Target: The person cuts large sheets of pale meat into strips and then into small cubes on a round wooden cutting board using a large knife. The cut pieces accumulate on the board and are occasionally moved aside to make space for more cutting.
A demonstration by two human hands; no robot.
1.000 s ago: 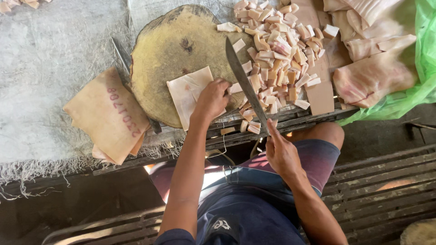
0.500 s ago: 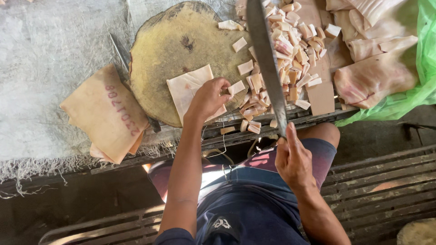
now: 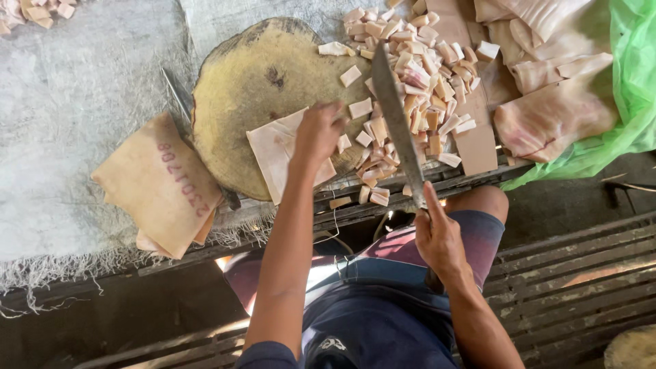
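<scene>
My left hand (image 3: 318, 132) presses down on a pale flat slab of pork skin (image 3: 273, 152) lying on the near edge of a round wooden chopping block (image 3: 253, 82). My right hand (image 3: 437, 236) grips the handle of a long cleaver (image 3: 395, 123), whose blade is raised and points away from me over a heap of small cut pieces (image 3: 410, 75). The blade hangs just right of my left hand, apart from it.
A stamped tan slab (image 3: 160, 184) lies left of the block on white woven sacking (image 3: 68, 102). Large uncut slabs (image 3: 553, 113) rest on a green plastic sheet (image 3: 632, 89) at right. A second knife (image 3: 179, 96) lies beside the block. Wooden slats (image 3: 581, 273) lie below.
The cleaver swung from a slant beside the block up to a raised position over the cut pieces. My left hand stayed on the slab.
</scene>
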